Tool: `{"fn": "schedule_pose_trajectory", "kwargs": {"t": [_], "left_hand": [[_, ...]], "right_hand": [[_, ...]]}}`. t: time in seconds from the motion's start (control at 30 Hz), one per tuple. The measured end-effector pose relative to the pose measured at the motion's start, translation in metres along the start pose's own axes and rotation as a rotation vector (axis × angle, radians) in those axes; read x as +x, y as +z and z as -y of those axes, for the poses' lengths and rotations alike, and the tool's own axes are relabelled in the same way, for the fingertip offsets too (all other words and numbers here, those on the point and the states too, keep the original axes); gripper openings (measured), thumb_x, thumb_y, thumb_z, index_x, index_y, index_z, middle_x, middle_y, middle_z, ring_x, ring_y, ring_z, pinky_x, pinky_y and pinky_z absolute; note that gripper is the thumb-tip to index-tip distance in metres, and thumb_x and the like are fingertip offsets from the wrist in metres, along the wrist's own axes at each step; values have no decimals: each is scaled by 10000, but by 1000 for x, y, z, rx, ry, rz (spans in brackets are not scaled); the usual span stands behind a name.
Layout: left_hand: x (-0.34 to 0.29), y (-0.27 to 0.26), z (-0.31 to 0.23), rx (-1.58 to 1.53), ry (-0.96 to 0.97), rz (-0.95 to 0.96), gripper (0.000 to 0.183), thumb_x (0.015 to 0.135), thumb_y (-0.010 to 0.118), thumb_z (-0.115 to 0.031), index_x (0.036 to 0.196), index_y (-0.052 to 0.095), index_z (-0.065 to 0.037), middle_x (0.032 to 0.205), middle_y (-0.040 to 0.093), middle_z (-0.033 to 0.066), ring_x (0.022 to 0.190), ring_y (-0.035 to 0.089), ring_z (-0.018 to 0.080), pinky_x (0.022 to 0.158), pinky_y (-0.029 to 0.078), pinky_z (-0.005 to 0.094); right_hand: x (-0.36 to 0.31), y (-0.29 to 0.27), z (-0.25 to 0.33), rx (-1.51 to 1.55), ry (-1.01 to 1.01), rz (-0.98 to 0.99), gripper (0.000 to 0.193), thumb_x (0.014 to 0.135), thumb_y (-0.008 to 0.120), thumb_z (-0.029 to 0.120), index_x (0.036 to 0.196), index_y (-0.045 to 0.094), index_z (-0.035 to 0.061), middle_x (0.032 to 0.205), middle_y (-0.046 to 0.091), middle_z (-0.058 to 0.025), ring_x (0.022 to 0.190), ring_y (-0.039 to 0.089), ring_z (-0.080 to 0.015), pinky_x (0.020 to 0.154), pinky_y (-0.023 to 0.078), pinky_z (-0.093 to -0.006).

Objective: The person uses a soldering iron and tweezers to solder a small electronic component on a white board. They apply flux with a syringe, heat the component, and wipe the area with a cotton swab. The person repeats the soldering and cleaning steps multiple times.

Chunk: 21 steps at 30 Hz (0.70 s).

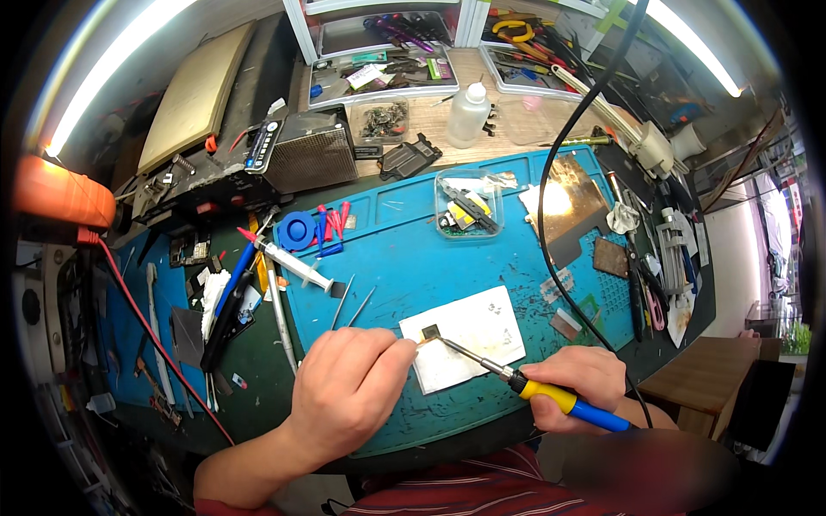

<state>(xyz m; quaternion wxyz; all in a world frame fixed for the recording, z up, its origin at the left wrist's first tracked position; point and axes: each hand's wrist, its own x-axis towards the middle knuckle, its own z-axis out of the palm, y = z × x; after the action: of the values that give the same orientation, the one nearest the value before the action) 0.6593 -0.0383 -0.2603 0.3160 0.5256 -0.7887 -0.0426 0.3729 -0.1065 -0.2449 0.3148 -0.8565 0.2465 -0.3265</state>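
Observation:
My right hand (578, 385) is wrapped round a soldering iron (559, 397) with a yellow and blue handle. Its thin metal tip reaches left to a small dark square part (430, 331) with a gold-coloured edge, over a white folded paper pad (469, 331). My left hand (353, 391) is closed, its fingertips pinched at the near left edge of that part; the fingers partly hide the grip. Two thin metal prongs (361, 306) stick out beyond the knuckles of the left hand; whether they are held or lie on the mat cannot be told.
A blue work mat (404, 275) lies under the pad. The iron's black cable (544, 215) arcs across the right side. A syringe (297, 265), blue spool (297, 230) and clear box of parts (469, 206) stand beyond. Pliers and tools (641, 284) crowd the right edge.

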Motion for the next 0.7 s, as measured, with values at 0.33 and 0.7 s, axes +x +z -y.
{"fn": "schedule_pose_trajectory", "kwargs": {"t": [0.33,0.7], "left_hand": [[-2,-4,2,10,-19,-14,272,754,775,13,1014,704,-26,920,633,69,763,611,240,636,455,364],[5,0,0,6,-42,-38,277,740,792,58,996,707,-9,902,642,91,759,602,265,653,470,371]], "right_hand": [[5,3,-1,40,-30,26,349,795,836,92,1122,759,-4,811,758,-96,658,741,-227,571,580,-300],[3,3,0,3,16,-1,378,787,843,90,1146,754,8,831,760,-105,669,742,-229,575,579,-303]]}}
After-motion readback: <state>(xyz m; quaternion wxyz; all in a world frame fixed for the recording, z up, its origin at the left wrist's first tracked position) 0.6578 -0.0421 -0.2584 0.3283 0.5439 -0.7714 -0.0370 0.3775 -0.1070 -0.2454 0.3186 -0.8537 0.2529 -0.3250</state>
